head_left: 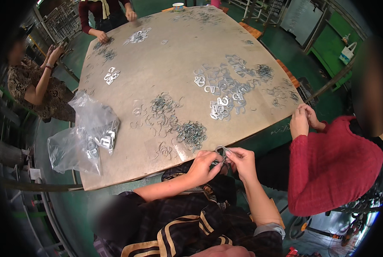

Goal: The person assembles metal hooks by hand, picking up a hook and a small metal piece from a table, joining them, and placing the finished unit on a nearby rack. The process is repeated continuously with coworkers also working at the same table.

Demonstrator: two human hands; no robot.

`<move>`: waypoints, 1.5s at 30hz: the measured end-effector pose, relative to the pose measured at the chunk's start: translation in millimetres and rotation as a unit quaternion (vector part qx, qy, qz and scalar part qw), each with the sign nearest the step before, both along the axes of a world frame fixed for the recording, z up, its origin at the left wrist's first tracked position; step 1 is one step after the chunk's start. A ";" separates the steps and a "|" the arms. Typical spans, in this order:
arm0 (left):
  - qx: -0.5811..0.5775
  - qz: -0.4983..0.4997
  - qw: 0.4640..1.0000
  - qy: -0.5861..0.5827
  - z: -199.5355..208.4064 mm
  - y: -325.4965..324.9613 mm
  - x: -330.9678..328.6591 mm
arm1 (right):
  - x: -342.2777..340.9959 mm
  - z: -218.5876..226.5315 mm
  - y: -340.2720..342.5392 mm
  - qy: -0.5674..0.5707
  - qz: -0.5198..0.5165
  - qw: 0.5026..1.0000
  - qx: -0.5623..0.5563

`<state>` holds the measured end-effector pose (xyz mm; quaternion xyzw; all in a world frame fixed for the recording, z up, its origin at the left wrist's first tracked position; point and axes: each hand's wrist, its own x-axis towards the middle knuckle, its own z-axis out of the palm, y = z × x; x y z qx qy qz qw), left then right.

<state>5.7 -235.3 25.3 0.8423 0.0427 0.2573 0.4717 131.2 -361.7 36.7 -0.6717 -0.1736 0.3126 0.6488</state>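
Note:
Just off the near edge of the table, my left hand (203, 167) and my right hand (242, 162) meet with fingertips closed. Between them they hold a small metal hook (219, 148) with a rounded loop pointing up. Its lower part is hidden by my fingers. Right beyond my hands lies a dense heap of small bent wire clips (191, 135). A looser spread of the same clips (163, 105) runs away from it. Farther right, flat silvery metal hooks (220, 108) lie scattered in a broad pile.
A clear plastic bag (93, 124) with metal pieces sits at the table's left edge. Co-workers stand around: one in a red sweater (333, 167) at right, one in maroon (93, 15) at the far side, one in a patterned top (37, 92) at left. A small tub (178, 6) stands at the far edge.

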 end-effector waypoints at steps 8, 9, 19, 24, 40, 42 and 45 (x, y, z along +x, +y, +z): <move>0.041 0.022 0.998 0.047 -6.3 -8.6 -5.6 | -18.0 -2.1 -11.0 -0.099 0.001 0.995 -0.019; 0.040 0.022 0.997 0.060 -6.1 -7.7 -7.1 | -18.9 -2.8 -10.8 -0.113 0.003 0.993 -0.019; 0.110 0.178 0.976 0.066 8.7 97.3 -7.2 | -23.5 -1.9 -13.8 -0.161 -0.007 0.987 -0.001; 0.257 0.361 0.871 0.212 -17.3 201.1 -29.7 | -24.5 -5.4 -14.9 -0.199 -0.009 0.980 0.008; 0.407 0.206 0.838 0.301 -11.1 222.1 -49.9 | -22.9 -11.0 -12.3 -0.225 0.012 0.974 -0.011; 0.430 0.204 0.838 0.267 -25.2 219.9 -42.3 | -23.9 -9.1 -10.9 -0.217 0.013 0.976 -0.007; 0.437 0.196 0.822 0.309 -23.7 210.6 -29.6 | -25.0 -7.5 -9.0 -0.215 0.010 0.976 -0.003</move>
